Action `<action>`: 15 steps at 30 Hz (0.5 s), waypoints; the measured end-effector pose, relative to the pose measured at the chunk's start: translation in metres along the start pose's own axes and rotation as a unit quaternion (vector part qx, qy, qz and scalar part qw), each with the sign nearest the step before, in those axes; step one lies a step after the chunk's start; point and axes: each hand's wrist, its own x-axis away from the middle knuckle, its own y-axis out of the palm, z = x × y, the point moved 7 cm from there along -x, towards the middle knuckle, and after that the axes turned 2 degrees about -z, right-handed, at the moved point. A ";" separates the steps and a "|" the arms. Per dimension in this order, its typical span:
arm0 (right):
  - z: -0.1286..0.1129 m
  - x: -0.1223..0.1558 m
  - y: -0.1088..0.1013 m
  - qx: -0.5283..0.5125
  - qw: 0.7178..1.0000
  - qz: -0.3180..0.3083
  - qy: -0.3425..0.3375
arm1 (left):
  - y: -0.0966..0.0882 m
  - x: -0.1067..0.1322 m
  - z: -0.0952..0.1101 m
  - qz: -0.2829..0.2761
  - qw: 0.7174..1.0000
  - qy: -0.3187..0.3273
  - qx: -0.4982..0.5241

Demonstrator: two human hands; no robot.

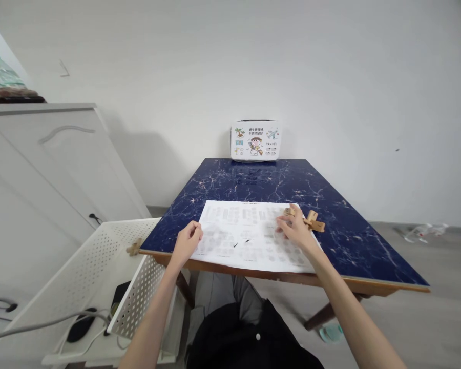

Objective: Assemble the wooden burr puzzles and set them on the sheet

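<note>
A white printed sheet (246,233) lies flat on the dark blue marble-patterned table (341,230), near its front edge. My left hand (187,242) rests on the sheet's left edge with its fingers curled down onto the paper. My right hand (294,229) lies on the right part of the sheet, fingers bent, touching a light wooden interlocking puzzle piece (311,220) that sits at the sheet's right edge. Whether the right fingers grip the wooden piece is hard to tell.
A white box with cartoon travel pictures (255,140) stands at the table's far edge against the wall. A white perforated cart (100,266) with a small wooden piece (134,248) on its rim stands left of the table. A white cabinet (42,164) is further left.
</note>
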 end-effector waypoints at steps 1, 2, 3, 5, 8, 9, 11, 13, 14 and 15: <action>0.002 -0.005 -0.002 -0.001 1.000 0.003 0.009 | 0.000 0.000 0.000 -0.002 1.000 0.001 -0.002; 0.004 -0.010 -0.005 0.001 1.000 0.003 0.017 | 0.000 0.000 0.000 -0.003 1.000 0.002 -0.003; 0.006 -0.014 -0.007 0.005 1.000 0.000 0.022 | 0.000 0.000 0.001 -0.004 1.000 0.004 -0.002; 0.008 -0.020 -0.012 0.021 0.999 0.000 0.024 | 0.001 0.001 0.002 -0.006 1.000 0.005 0.002; 0.007 -0.022 -0.017 0.051 0.999 0.003 0.012 | 0.001 0.001 0.002 -0.008 1.000 0.003 0.005; 0.004 -0.021 -0.017 0.055 0.998 0.002 0.002 | 0.001 0.001 0.002 -0.008 1.000 0.002 0.004; -0.006 -0.014 -0.013 0.051 0.998 -0.013 -0.024 | 0.001 0.001 0.001 -0.008 1.000 0.000 0.003; -0.020 -0.003 -0.004 0.030 0.997 -0.044 -0.049 | 0.000 0.001 0.001 -0.009 1.000 0.000 0.002; -0.026 0.003 0.002 0.019 0.996 -0.069 -0.054 | 0.000 0.000 0.002 -0.010 1.000 0.000 0.000; -0.032 0.009 0.008 0.005 0.995 -0.088 -0.057 | 0.000 0.000 0.004 -0.012 1.000 0.000 -0.004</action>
